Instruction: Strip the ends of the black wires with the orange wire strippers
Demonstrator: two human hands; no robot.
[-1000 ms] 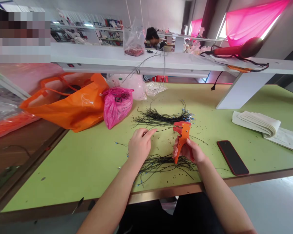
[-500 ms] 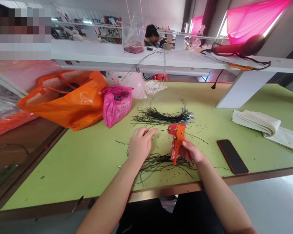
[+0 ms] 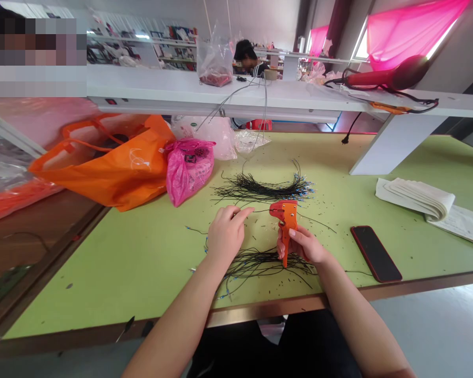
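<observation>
Orange wire strippers (image 3: 288,226) stand upright in my right hand (image 3: 305,245), whose fingers are closed round the handles. Their jaws point left and meet the end of a thin black wire (image 3: 261,211). My left hand (image 3: 226,231) pinches that wire between thumb and forefinger, a short way from the jaws. Behind the hands lies a bundle of black wires (image 3: 266,187) with blue and metal tips at its right end. Another bundle of black wires (image 3: 256,262) is spread beneath my hands, with blue tips toward the left.
A phone (image 3: 376,253) lies right of my hands, near folded papers (image 3: 415,197). An orange bag (image 3: 118,176) and a pink bag (image 3: 189,170) sit back left. A white shelf (image 3: 165,86) spans the rear, bearing a red-handled hair dryer (image 3: 386,77). Beyond it is a person (image 3: 250,60).
In my right hand the wire strippers have tilted more upright, and their jaws look more closed at the wire. My left hand has hardly moved.
</observation>
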